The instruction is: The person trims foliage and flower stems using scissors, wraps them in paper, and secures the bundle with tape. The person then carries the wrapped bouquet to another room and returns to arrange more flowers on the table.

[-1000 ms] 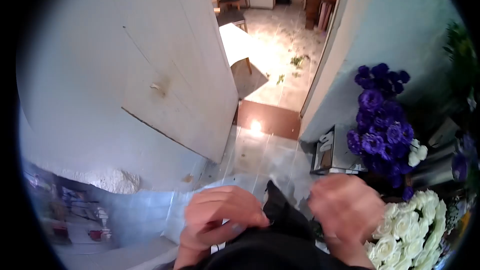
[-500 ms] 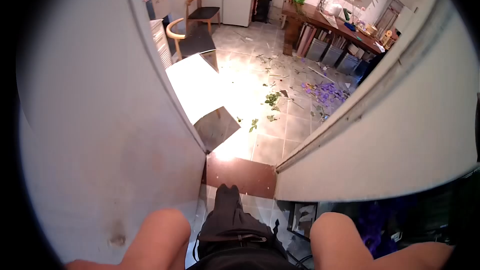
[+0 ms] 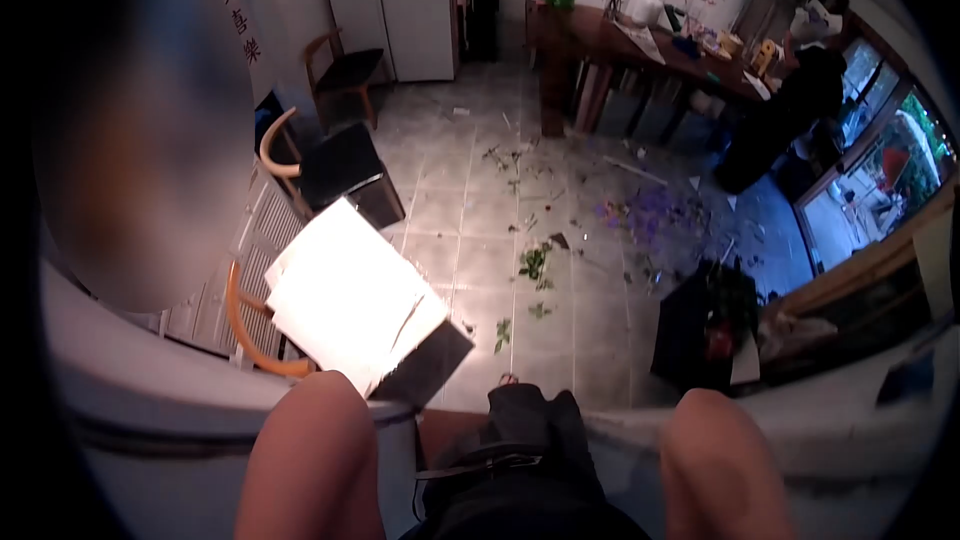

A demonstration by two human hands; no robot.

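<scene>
Both my hands are out of view. At the bottom, my left arm [image 3: 310,460] and right arm [image 3: 720,470] show only as bent elbow parts, on either side of my dark clothing [image 3: 510,470]. Whether my hands hold anything is hidden. Nearest my left elbow are brightly lit white sheets [image 3: 350,290] lying over a wooden-armed chair [image 3: 250,330]. Ahead of my right elbow stands a dark bin-like container [image 3: 690,330] with greenery at its top.
Green leaves [image 3: 535,261] and purple petals [image 3: 650,215] litter the tiled floor [image 3: 440,190]. Dark-seated chairs [image 3: 340,165] line the left. A wooden table [image 3: 650,45] bears flowers and green cups. A dark-clothed person [image 3: 790,115] seems to stand by the glass door [image 3: 880,160].
I have moved forward through the doorway. The door panels beside me have left most of the view, the chairs look closer, and the glass door at the right has come into sight.
</scene>
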